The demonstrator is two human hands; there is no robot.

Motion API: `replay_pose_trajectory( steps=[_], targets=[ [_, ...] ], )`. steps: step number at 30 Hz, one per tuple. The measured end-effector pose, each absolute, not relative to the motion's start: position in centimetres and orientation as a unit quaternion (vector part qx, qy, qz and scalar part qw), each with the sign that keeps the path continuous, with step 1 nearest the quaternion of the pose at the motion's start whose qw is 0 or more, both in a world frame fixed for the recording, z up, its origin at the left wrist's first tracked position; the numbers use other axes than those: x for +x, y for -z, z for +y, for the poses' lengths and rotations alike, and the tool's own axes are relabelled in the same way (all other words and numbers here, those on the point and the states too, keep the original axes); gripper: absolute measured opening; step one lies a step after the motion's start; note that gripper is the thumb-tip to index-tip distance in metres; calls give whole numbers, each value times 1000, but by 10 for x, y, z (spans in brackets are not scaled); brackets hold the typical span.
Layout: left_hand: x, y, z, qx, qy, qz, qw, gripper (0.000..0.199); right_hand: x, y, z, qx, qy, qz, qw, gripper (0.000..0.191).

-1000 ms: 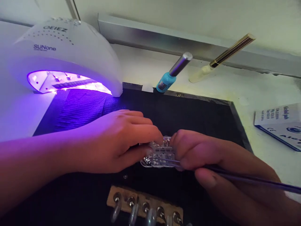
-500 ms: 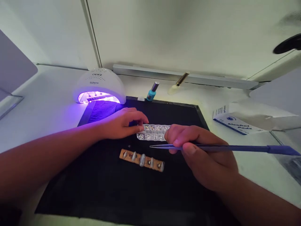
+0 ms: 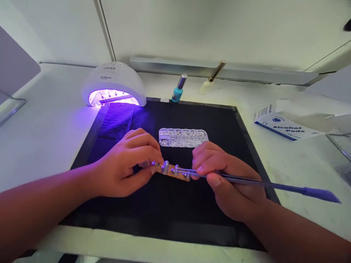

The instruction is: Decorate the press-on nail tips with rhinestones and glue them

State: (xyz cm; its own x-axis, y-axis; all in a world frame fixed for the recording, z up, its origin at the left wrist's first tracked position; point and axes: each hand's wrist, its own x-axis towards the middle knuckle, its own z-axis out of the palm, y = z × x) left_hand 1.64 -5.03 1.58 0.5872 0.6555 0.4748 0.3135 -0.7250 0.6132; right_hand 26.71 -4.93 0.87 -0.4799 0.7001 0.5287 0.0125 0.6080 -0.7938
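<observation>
My left hand (image 3: 128, 164) pinches the left end of a tan strip (image 3: 171, 174) between thumb and fingers. Several silvery grey artificial nails (image 3: 165, 167) stand in a row along this strip, and the fingers cover those at its left end. In my right hand (image 3: 230, 175) are long purple tweezers (image 3: 249, 180), held like a pen. Their tips reach over the right half of the strip, at or very near a nail; whether something tiny is between them I cannot tell. Just behind my hands lies a clear compartment case (image 3: 183, 138) of small rhinestones.
A white nail lamp (image 3: 116, 80) glows purple at the back left. A blue polish bottle (image 3: 177, 91) and a pale bottle with a gold cap (image 3: 207, 86) stand behind the black mat (image 3: 153, 219). An alcohol pads box (image 3: 285, 126) lies to the right.
My left hand has left the rhinestone case and taken hold of the strip's left end. The tweezers have moved from above the strip onto its right half. The view has tilted downward.
</observation>
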Motion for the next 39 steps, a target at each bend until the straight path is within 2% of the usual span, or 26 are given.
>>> replay_pose_trajectory(
  steps=[7,11,18,31,39],
  targets=[
    [21,-8,-46,867,-317,267,277,16,271,-9,-40,-213,-319,-831,403,17],
    [20,-8,-47,872,-317,262,265,20,270,-12,-37,-220,-313,-841,383,20],
    [21,-7,-48,876,-325,269,233,14,270,-14,-39,-234,-313,-847,360,21],
    [21,-8,-50,884,-314,269,220,19,270,-14,-38,-220,-315,-852,355,22],
    [21,-9,-50,890,-300,269,214,20,272,-13,-39,-221,-323,-848,357,17]
  ],
)
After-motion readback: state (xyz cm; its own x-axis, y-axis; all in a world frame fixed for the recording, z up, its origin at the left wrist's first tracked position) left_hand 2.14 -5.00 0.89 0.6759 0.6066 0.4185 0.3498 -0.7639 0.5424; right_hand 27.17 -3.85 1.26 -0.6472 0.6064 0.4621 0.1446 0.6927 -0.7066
